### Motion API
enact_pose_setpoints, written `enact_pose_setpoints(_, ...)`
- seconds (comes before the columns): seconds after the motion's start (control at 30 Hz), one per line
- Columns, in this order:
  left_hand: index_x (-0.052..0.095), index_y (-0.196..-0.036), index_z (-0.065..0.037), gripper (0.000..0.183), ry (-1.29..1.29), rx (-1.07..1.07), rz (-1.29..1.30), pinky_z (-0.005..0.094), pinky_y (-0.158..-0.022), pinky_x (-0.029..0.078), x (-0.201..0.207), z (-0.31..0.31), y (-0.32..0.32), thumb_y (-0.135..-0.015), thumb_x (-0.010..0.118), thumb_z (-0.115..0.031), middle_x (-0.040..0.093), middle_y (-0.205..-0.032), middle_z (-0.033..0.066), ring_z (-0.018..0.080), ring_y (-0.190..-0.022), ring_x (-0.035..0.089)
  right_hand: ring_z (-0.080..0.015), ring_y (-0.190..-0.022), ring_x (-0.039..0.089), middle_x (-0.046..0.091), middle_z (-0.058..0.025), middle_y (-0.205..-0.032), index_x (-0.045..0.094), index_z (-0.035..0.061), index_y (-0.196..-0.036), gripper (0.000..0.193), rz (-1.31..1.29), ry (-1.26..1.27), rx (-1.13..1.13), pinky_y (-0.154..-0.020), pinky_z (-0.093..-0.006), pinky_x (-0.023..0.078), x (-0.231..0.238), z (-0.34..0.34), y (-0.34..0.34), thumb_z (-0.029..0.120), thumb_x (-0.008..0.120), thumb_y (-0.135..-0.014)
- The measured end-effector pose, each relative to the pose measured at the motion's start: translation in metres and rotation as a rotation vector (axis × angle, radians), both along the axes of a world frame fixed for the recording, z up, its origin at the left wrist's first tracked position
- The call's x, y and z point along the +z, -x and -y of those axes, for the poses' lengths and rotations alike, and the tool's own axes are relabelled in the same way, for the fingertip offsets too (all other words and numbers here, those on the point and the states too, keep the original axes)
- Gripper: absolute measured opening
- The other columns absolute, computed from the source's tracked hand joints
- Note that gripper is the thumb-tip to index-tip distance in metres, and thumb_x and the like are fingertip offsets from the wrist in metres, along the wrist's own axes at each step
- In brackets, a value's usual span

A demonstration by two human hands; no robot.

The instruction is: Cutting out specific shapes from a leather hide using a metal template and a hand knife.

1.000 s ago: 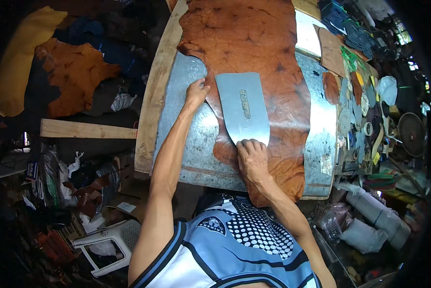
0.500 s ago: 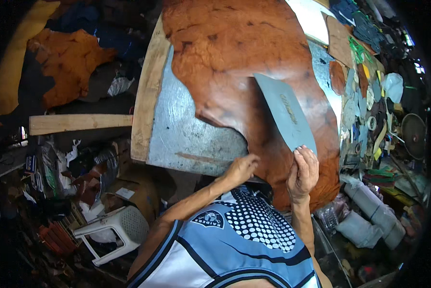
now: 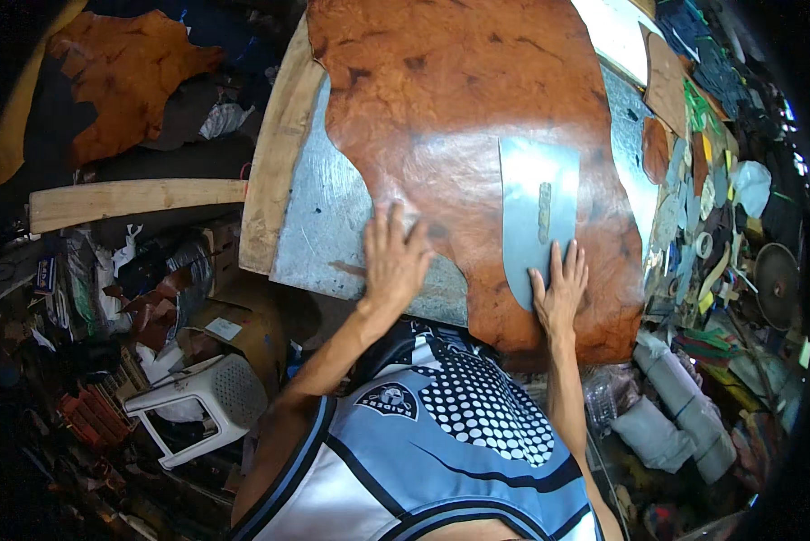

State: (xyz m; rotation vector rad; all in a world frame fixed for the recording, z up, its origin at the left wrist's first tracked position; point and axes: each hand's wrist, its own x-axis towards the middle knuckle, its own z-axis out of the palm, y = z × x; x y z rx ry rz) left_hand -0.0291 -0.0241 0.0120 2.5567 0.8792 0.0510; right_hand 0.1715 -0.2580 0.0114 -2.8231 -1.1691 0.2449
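Observation:
A large brown leather hide point(image 3: 459, 90) with dark marks is spread over a metal-topped table point(image 3: 319, 225) and hangs past its near edge. Flat on the hide, right of the middle, lies a grey template plate point(image 3: 538, 203) with one rounded side and a marking at its centre. My right hand point(image 3: 560, 287) rests at the plate's lower right edge, fingers stretched and thumb apart. My left hand point(image 3: 395, 257) is spread open at the hide's curved left edge, its fingertips on the leather and its palm over the metal.
Left of the table are a wooden plank point(image 3: 139, 203), another brown hide point(image 3: 143, 72) and a white plastic stool point(image 3: 202, 406). At the right lie leather scraps point(image 3: 665, 72), a tape roll point(image 3: 704, 243) and grey wrapped rolls point(image 3: 689, 410).
The template plate went from tilted up in my right hand to flat on the hide. My right hand let go its grip and spread. My left hand moved up and left, opening onto the leather.

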Motion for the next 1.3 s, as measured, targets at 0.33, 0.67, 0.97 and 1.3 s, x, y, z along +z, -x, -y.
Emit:
enact_pose_setpoints(0.33, 0.067, -0.115, -0.009, 0.029, -0.012, 0.163, 0.123, 0.0555, -0.106, 0.031, 0.002, -0.018, 0.03, -0.087, 0.064, -0.016, 0.044, -0.139, 0.0254, 0.046, -0.131, 0.036, -0.0434, -0.143, 0.02, 0.027, -0.0208, -0.154, 0.043, 0.017, -0.145, 0.067, 0.037, -0.049, 0.213, -0.113, -0.0623, 0.012, -0.023, -0.117, -0.014, 0.052, 0.057, -0.089)
enact_pose_setpoints(0.67, 0.065, -0.111, 0.001, 0.029, 0.017, 0.281, 0.409, 0.045, -0.09, 0.045, -0.006, -0.089, 0.019, -0.086, 0.067, -0.014, 0.061, -0.115, 0.0184, 0.0379, -0.104, 0.056, -0.0473, -0.14, 0.022, 0.032, -0.0222, -0.151, 0.049, 0.0173, -0.14, 0.066, -0.039, -0.138, 0.32, -0.109, -0.0675, 0.014, -0.026, -0.188, 0.029, 0.056, 0.058, -0.087)
enact_pose_setpoints(0.97, 0.044, -0.137, 0.001, 0.082, -0.09, 0.092, 0.204, 0.0474, -0.111, 0.03, -0.031, -0.195, -0.028, -0.077, 0.075, -0.044, 0.047, -0.14, 0.0222, 0.041, -0.135, 0.037, -0.0465, -0.142, 0.019, 0.029, -0.0228, -0.153, 0.046, 0.0163, -0.143, 0.07, -0.038, -0.109, 0.294, -0.111, -0.0667, 0.012, -0.02, -0.184, 0.04, 0.057, 0.056, -0.088)
enact_pose_setpoints(1.3, 0.038, -0.144, -0.005, 0.074, -0.102, 0.157, 0.201, 0.0499, -0.109, 0.03, -0.043, -0.201, -0.015, -0.087, 0.065, -0.043, 0.045, -0.141, 0.0255, 0.0473, -0.133, 0.036, -0.0433, -0.122, 0.047, 0.052, -0.0234, -0.131, 0.052, 0.0039, -0.128, 0.046, 0.168, -0.124, -0.353, -0.102, -0.0595, 0.034, -0.024, -0.004, -0.151, 0.032, 0.056, -0.092)
